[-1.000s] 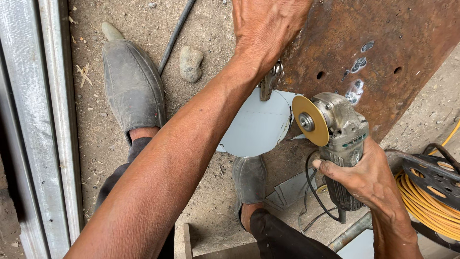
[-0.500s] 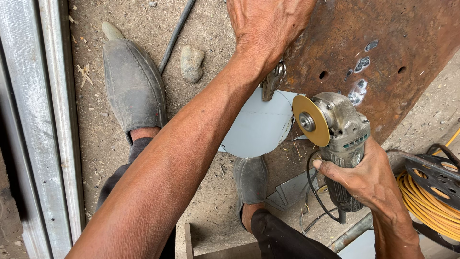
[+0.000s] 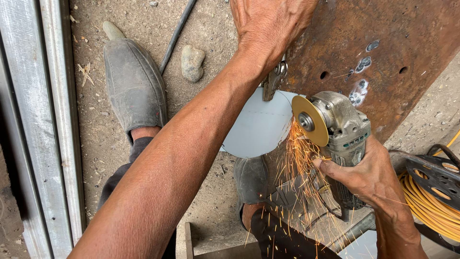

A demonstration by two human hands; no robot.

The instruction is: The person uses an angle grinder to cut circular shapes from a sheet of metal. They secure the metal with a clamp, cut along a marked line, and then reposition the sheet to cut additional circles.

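My right hand [image 3: 366, 172] grips the body of a grey angle grinder [image 3: 342, 129]. Its yellow disc [image 3: 310, 120] touches the right edge of a pale round metal plate [image 3: 258, 127], and orange sparks [image 3: 299, 163] fall downward from the contact. The round plate is held by locking pliers [image 3: 274, 79] against a large rusty steel plate [image 3: 383, 43]. My left hand [image 3: 268, 24] presses flat on the rusty plate just above the pliers, my forearm crossing the view diagonally.
My two grey shoes [image 3: 134, 84] [image 3: 251, 180] stand on a dusty concrete floor with a stone [image 3: 191, 62] and a black cable [image 3: 177, 33]. Grey metal rails [image 3: 43, 120] run down the left. A reel of yellow cable [image 3: 431, 192] lies at the right.
The grinder disc has moved in onto the round plate's edge and sparks now fly. Earlier it hung just off the edge with no sparks.
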